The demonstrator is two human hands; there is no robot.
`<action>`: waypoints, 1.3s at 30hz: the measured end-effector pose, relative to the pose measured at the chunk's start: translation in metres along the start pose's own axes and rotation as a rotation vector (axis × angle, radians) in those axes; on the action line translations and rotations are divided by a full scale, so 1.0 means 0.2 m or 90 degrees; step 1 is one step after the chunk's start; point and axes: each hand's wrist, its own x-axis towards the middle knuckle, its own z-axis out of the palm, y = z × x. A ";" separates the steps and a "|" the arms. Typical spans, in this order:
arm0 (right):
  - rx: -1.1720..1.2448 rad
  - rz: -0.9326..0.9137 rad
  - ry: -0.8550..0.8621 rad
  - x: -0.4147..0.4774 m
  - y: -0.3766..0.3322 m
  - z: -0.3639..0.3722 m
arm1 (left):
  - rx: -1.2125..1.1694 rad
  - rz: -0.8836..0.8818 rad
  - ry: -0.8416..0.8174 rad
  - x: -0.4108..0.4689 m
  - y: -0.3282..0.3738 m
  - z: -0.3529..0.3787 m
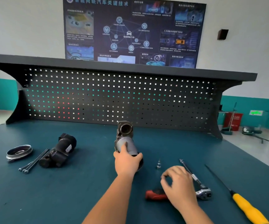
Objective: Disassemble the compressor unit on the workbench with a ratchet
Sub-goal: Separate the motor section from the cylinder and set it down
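Observation:
The grey compressor body (125,136) lies on the blue workbench (65,191) with its open round port facing the pegboard. My left hand (127,161) grips its near cylindrical end. My right hand (178,183) hovers with loosely curled fingers over the ratchet (201,192), hiding the middle of it. The ratchet's red handle (155,194) sticks out to the left, and a long extension bar (188,169) runs up from its chrome head. A small socket bit (159,164) stands upright between my hands.
At the left lie a black motor housing (58,151), a round pulley cover (19,152) and long black bolts (33,162). A yellow-handled screwdriver (247,207) lies at the right. A dark pegboard (114,97) backs the bench.

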 end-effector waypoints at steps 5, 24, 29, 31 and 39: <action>0.020 0.000 -0.011 -0.01 0.00 0.00 | 0.011 0.042 0.001 0.02 -0.04 -0.04; 0.028 0.061 -0.035 -0.02 0.02 0.02 | -0.063 0.227 -0.303 0.06 -0.39 -0.85; 0.003 0.065 0.017 -0.02 0.01 0.04 | -0.037 0.239 -0.424 0.07 -0.44 -1.04; -0.019 0.064 0.024 -0.02 -0.01 0.04 | 0.012 0.224 -0.477 0.07 -0.39 -1.09; -0.036 0.038 -0.034 -0.02 0.01 0.06 | 0.585 0.195 -0.232 -0.04 -0.03 -0.72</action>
